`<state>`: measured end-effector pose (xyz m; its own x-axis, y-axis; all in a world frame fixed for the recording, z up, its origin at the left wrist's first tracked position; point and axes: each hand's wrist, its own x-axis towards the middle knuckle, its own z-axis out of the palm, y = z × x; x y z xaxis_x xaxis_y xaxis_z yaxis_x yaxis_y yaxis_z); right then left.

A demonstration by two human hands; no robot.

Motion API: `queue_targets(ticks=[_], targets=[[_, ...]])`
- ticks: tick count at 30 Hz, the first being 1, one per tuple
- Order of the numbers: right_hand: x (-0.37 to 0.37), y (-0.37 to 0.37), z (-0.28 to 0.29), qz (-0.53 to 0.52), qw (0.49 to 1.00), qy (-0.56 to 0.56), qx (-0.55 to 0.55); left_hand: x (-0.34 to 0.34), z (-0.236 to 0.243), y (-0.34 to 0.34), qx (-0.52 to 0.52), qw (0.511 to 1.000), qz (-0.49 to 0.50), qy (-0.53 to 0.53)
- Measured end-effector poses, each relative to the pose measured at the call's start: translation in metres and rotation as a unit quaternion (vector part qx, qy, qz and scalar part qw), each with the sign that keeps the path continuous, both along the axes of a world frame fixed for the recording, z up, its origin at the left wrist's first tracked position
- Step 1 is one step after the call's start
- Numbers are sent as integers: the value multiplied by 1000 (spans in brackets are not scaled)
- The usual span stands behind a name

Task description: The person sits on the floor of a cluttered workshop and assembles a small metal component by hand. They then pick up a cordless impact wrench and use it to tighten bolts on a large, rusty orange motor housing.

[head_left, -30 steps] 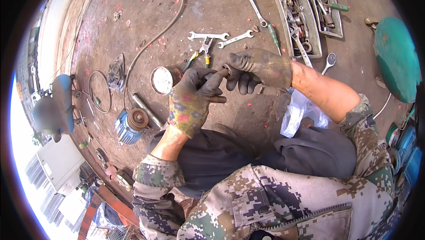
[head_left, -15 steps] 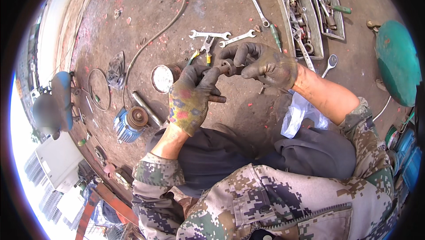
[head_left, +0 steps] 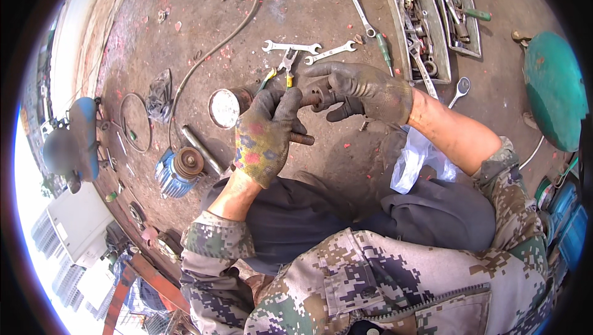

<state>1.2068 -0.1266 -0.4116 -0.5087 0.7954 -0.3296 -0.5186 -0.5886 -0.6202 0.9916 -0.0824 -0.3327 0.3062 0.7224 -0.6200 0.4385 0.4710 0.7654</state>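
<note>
My left hand, in a patterned work glove with dark fingers, is closed around rusty threaded metal. A threaded bolt end sticks out below its fingers. Higher up, a second rusty shank carries a round nut-like collar. Whether the two are one piece is hidden inside the glove. My right hand, gloved too, hovers around the collar with index finger and thumb spread apart. One bent finger is close to the collar; contact cannot be made out.
Pliers, open-end wrenches and a white-topped can lie beyond my hands. Tool trays stand far right, near a green round stool. A blue motor sits left, and a plastic bag lies by my knee.
My right hand's fingers have spread, with the thumb swinging down away from the collar. My left hand keeps its hold with barely any movement.
</note>
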Motion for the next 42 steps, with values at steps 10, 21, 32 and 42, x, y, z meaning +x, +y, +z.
queue_targets(ticks=[10, 21, 32, 42], targets=[[-10, -6, -17, -31, 994, -59, 88, -1, 1, 4, 16, 1000, 17, 15], [-16, -4, -18, -65, 989, -66, 118, 7, 10, 8, -24, 998, 32, 51], [-17, -4, -7, -102, 978, -101, 154, 2, 8, 10, -26, 998, 41, 41], [-15, -3, -37, -24, 969, -158, 191, 6, 5, 6, -14, 997, 16, 78]])
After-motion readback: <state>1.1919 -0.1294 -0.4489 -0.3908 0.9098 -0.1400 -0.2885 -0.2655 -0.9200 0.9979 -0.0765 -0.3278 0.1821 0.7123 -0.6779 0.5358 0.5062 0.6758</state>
